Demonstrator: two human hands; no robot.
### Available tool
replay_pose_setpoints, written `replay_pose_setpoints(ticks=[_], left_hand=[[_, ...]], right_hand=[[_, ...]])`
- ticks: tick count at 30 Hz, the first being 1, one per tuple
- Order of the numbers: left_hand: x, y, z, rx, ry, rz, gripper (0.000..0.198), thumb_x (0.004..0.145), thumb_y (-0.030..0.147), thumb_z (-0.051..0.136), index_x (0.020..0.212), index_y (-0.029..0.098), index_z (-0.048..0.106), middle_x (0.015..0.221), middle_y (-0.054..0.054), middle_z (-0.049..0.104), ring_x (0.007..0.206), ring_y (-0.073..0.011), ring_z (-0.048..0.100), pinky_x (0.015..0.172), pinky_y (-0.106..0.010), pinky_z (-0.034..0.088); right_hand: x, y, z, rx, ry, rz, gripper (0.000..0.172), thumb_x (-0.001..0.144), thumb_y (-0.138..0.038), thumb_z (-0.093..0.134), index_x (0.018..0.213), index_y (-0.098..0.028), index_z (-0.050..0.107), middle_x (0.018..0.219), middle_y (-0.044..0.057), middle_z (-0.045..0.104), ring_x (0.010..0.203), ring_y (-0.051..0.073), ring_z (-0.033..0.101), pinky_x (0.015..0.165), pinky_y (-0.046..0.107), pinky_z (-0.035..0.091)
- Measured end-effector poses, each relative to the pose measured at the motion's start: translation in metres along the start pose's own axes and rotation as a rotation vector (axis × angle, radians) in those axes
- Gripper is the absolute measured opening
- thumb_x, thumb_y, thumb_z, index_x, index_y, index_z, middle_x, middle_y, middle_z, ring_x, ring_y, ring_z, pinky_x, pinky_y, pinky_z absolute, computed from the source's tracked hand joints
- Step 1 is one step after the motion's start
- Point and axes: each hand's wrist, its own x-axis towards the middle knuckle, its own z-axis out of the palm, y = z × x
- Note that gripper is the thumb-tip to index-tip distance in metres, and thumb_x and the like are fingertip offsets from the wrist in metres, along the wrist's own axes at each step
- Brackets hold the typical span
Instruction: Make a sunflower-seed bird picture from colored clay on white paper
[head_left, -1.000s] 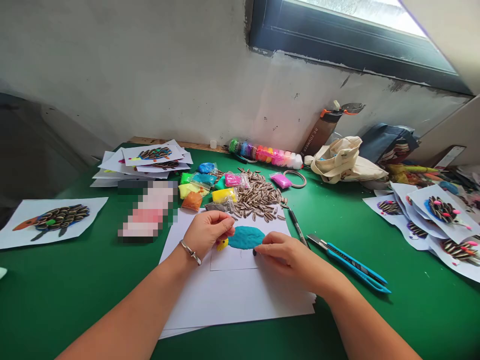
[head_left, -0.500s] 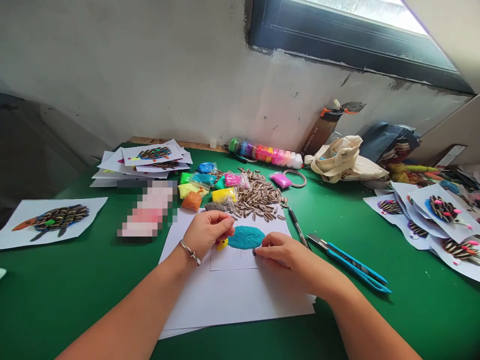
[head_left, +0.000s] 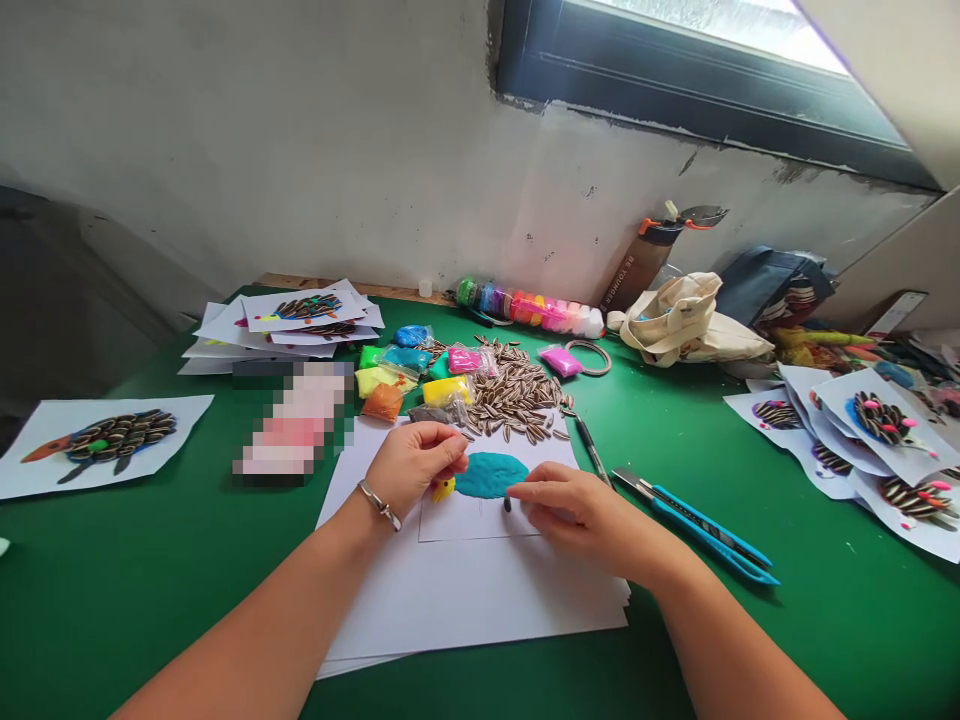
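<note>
A flat blue-green oval of clay [head_left: 491,475] lies on the small drawing paper [head_left: 457,525], with a yellow clay head [head_left: 444,489] at its left end. Just below the oval sits a small dark clay piece [head_left: 507,505]. My right hand [head_left: 577,508] is beside this piece, index finger stretched over the oval's edge and nothing visible between the fingers. Thumb and fingertips of my left hand [head_left: 420,465] are pinched together above the yellow head. Whatever they may hold is too small or hidden to name.
White sheets [head_left: 450,600] lie under the drawing. Behind are bagged clay packets [head_left: 382,402] and a heap of sunflower seeds [head_left: 517,395]. A pen [head_left: 592,450] and a blue utility knife [head_left: 705,525], blade showing, lie at right. Finished seed pictures [head_left: 120,440] lie at both sides.
My right fingers have let go of the small dark clay piece, which now lies below the oval, and have spread slightly. My left hand has stayed in place.
</note>
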Motion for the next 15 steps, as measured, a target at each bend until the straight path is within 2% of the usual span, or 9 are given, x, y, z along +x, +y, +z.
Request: replay_pose_setpoints(ticks=[7,15], left_hand=[[-0.0006,0.0004,0.0008,-0.013,0.006,0.001,0.037,0.057,0.045,0.079,0.071,0.015,0.064,0.059,-0.003,0.065,0.047,-0.0099,0.049,0.047,-0.025,0.040],[-0.0007,0.0006,0.0008,-0.013,0.006,0.000,0.036,0.057,0.044,0.079,0.070,0.015,0.064,0.058,-0.002,0.065,0.047,-0.0097,0.049,0.047,-0.024,0.039]], right_hand=[[0.0014,-0.0085,0.0013,-0.162,-0.038,-0.037,0.029,0.091,-0.013,0.047,0.109,-0.025,0.068,0.093,0.006,0.056,0.085,0.016,0.052,0.073,0.026,0.044],[0.0018,-0.0024,-0.0002,-0.009,0.012,0.003,0.031,0.091,-0.017,0.048,0.116,-0.025,0.064,0.098,0.007,0.057,0.082,0.015,0.056,0.074,0.027,0.046]])
